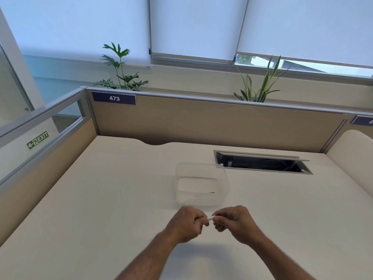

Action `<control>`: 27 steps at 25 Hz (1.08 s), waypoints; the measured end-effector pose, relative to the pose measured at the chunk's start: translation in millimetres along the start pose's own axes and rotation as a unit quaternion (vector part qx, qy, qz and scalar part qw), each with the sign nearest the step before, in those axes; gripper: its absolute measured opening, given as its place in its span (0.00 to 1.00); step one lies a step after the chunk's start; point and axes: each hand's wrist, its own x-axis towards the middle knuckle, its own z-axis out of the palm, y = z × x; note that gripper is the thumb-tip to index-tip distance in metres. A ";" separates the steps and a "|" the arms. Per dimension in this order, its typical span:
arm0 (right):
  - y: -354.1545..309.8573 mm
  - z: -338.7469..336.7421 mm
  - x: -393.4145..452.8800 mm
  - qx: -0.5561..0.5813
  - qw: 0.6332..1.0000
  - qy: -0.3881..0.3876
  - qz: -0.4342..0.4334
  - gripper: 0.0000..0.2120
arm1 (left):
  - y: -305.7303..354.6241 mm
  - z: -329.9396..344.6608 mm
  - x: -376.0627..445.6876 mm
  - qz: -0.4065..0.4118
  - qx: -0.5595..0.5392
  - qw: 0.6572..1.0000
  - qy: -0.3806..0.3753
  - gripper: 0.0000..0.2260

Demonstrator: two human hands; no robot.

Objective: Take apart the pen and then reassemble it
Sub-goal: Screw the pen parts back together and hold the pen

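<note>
While your two fists meet just above the desk (101, 199), almost all of the pen (210, 218) stays buried inside them: only a short white stub shows in the gap between your knuckles. Your left hand (186, 224) is curled tight around one end, and your right hand (234, 221) pinches the other end with fingers folded in. Whether the pen is in one piece or already split you cannot tell, since the joint is covered.

Just beyond your hands sits a clear plastic container (202, 183), its walls hard to trace against the pale surface. A thin dark-tipped sliver lies near its right inner side, too faint to identify. Farther right, the open cable hatch (262, 162) is dark inside, its contents unreadable. Both forearms are cut off by the bottom edge.
</note>
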 end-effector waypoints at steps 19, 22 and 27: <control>-3.3 2.8 0.6 0.050 0.997 0.014 0.053 0.04 | -3.1 4.3 2.7 0.074 0.140 0.982 0.106 0.11; -0.4 0.7 2.1 0.038 0.998 -0.001 0.042 0.02 | -5.6 2.9 3.5 0.054 0.139 0.986 0.074 0.11; 4.7 2.6 -0.6 -0.054 0.998 -0.021 -0.003 0.09 | -3.8 -1.9 0.5 0.057 0.140 0.988 0.020 0.11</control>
